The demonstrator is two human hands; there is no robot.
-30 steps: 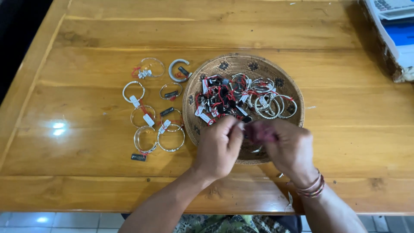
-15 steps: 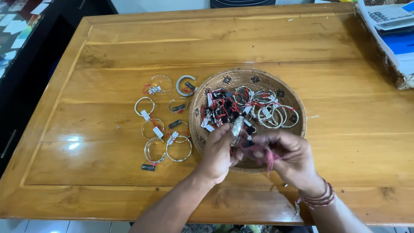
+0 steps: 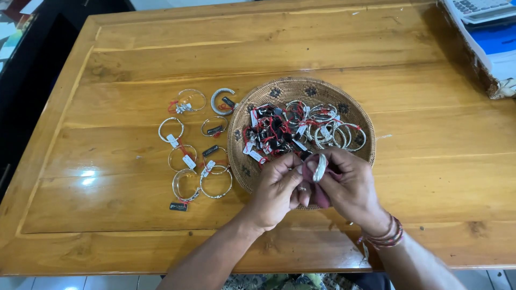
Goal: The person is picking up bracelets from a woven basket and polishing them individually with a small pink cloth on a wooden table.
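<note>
My left hand (image 3: 275,189) and my right hand (image 3: 350,186) meet over the near edge of a round woven basket (image 3: 267,93). Between them they hold a silver bracelet (image 3: 320,167) wrapped in a dark red cloth (image 3: 318,192). The left fingers pinch the cloth and the bracelet's edge, while the right hand cups the cloth from the other side. Several silver bracelets (image 3: 330,129) with tags and red strings fill the basket.
Several tagged silver bracelets (image 3: 189,162) lie on the wooden table (image 3: 134,70) left of the basket. A box with a calculator (image 3: 480,7) and blue papers stands at the far right corner. A dark floor edge runs along the table's left side.
The view has shifted so the table sits further right and lower. My hands have drawn slightly toward me, and the bracelet now stands upright in the red cloth between them.
</note>
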